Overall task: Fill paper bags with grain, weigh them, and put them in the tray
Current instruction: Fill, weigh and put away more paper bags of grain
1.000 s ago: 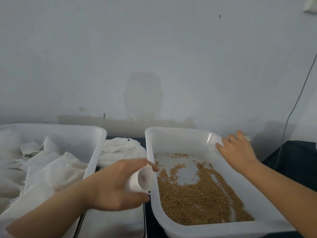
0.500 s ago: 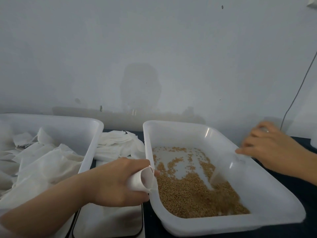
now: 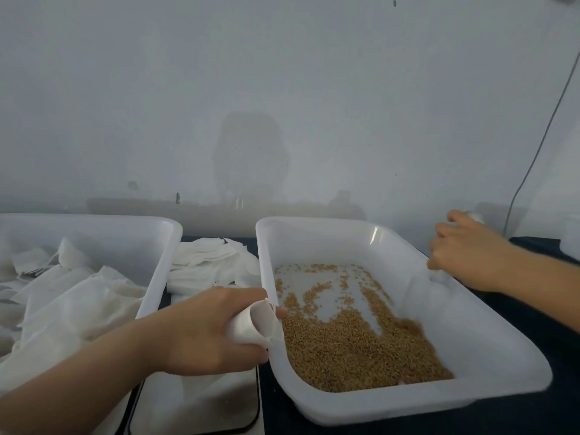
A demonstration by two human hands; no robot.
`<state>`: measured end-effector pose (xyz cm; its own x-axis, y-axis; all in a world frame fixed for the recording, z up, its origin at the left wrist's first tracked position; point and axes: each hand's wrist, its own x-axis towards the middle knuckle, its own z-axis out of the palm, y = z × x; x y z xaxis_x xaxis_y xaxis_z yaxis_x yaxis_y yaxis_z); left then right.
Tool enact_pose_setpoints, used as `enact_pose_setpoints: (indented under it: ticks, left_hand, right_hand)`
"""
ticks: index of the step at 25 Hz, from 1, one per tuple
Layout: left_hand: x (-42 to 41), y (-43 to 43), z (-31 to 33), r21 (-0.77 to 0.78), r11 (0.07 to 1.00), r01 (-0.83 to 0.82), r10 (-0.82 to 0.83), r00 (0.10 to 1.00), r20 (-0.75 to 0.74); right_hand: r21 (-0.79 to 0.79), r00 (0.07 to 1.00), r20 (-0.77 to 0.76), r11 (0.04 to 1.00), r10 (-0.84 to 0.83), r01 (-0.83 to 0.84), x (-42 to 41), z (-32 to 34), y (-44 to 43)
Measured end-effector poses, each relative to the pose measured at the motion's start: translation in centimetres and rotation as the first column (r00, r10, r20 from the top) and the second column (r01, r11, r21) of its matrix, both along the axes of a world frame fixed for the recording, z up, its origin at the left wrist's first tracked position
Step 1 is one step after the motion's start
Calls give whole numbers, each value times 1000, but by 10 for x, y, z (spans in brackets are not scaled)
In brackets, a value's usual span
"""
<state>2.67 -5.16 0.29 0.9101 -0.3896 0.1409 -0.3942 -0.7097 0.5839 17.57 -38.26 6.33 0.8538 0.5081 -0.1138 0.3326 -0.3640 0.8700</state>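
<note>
A white paper bag (image 3: 251, 324) with its mouth open is held in my left hand (image 3: 201, 328), right against the left rim of the white grain tray (image 3: 314, 222). Brown grain (image 3: 354, 350) lies heaped toward the tray's near left side, and the far floor is almost bare. At the tray's right rim, the curled fingers of my right hand (image 3: 467, 255) grip the edge, and that side looks raised. Something small and white shows behind this hand; I cannot make it out.
At the left stands a second white tray (image 3: 94, 224) holding several white paper bags (image 3: 72, 296). Between the trays lie a stack of flat empty bags (image 3: 210, 262) and, nearer me, a white scale (image 3: 194, 403). A cable (image 3: 539, 142) hangs down the wall on the right.
My right hand slid from the tray's far right corner along the right rim. The tray tilted and the grain slid toward the near left. My left hand and the bag barely moved.
</note>
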Motion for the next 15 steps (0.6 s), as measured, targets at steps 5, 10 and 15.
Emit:
enact_pose_setpoints:
  ticks: [5, 10, 15]
  left_hand:
    - [-1, 0, -1, -19, 1000, 7, -8, 999, -43]
    - [-2, 1, -2, -34, 999, 6, -8, 998, -69]
    - [-2, 1, -1, -33, 999, 5, -6, 998, -60]
  right_hand:
    - [0, 905, -389, 982, -172, 187, -26, 18, -13]
    - [246, 682, -718, 864, -142, 440, -43, -4, -9]
    - [539, 686, -714, 736, 143, 408, -62, -54, 4]
